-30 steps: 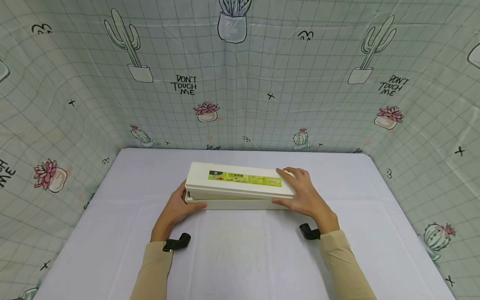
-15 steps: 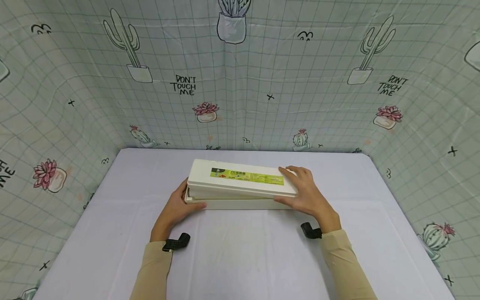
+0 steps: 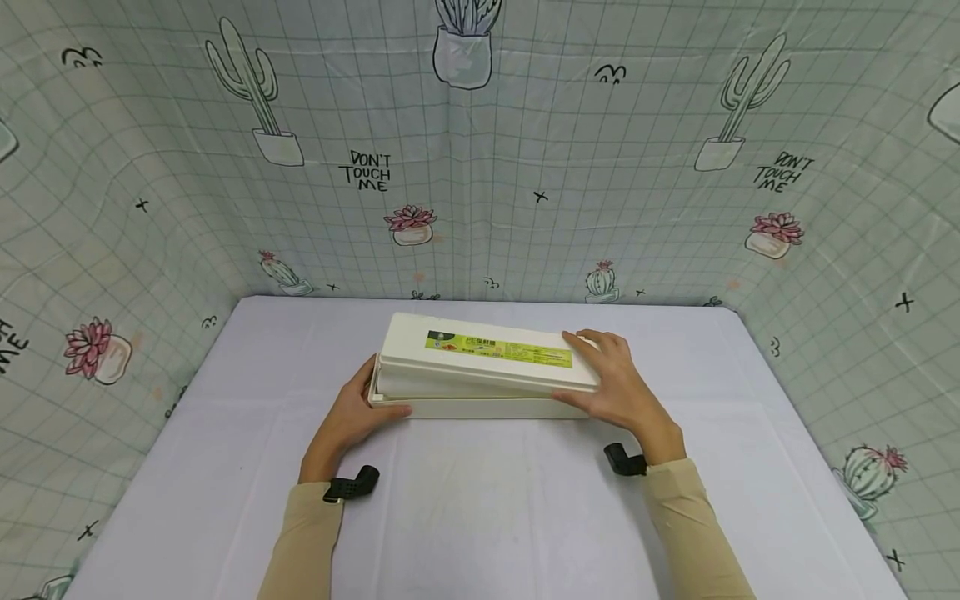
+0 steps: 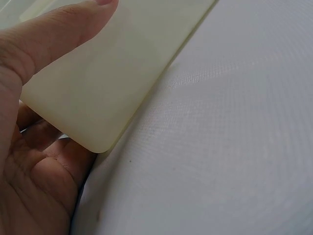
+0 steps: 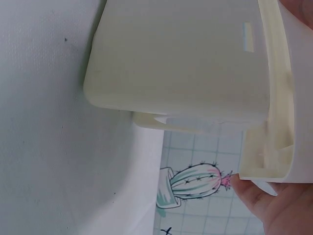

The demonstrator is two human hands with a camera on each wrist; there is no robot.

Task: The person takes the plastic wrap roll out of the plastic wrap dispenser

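My left hand (image 3: 352, 417) grips the near left end of the box base (image 3: 480, 407) on the white table (image 3: 480, 517). My right hand (image 3: 615, 385) holds the lid (image 3: 487, 360), now lifted a bit higher than a moment ago. The inside stays hidden.

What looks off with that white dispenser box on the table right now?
The lid of the cling film box sits raised at its front edge, a gap showing. The right hand grips the lid; the left hand holds the base.
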